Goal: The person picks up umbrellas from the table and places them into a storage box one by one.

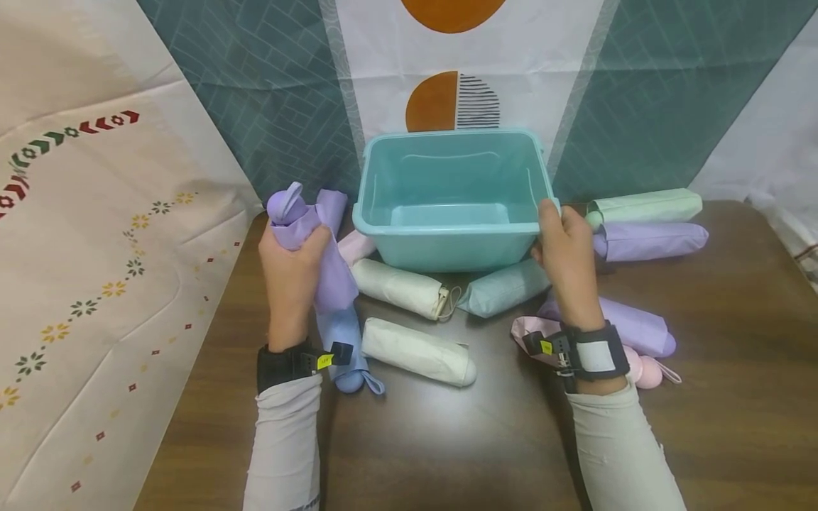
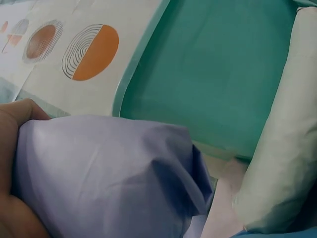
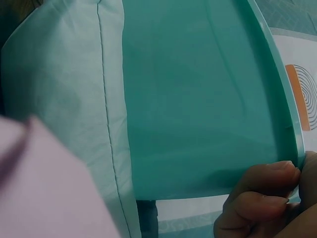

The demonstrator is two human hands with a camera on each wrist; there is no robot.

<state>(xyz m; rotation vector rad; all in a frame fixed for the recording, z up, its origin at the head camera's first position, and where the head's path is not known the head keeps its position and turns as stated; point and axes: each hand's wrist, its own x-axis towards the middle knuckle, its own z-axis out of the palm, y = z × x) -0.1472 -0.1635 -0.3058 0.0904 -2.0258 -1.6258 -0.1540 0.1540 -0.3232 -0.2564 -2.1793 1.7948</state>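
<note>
My left hand [image 1: 289, 280] grips a lilac folded umbrella [image 1: 335, 278] near its round handle, which points up and away with a strap loop on top. In the left wrist view the umbrella's fabric [image 2: 99, 173] fills the lower part. At the front right corner of a teal plastic bin [image 1: 454, 250], my right hand [image 1: 565, 259] pinches the rim between thumb and curled fingers, as the right wrist view also shows. No objects show inside the bin in the head view. A grey-teal umbrella [image 1: 508, 287] lies just in front of it, near the right hand.
Cream umbrellas [image 1: 418, 351], a blue one [image 1: 341, 333] and a pink one [image 1: 356, 247] lie on the brown table [image 1: 434, 454] around the left and front. To the right are a mint umbrella [image 1: 648, 206], lilac ones [image 1: 655, 241] and pink ones. Patterned cloth [image 1: 281, 92] hangs behind.
</note>
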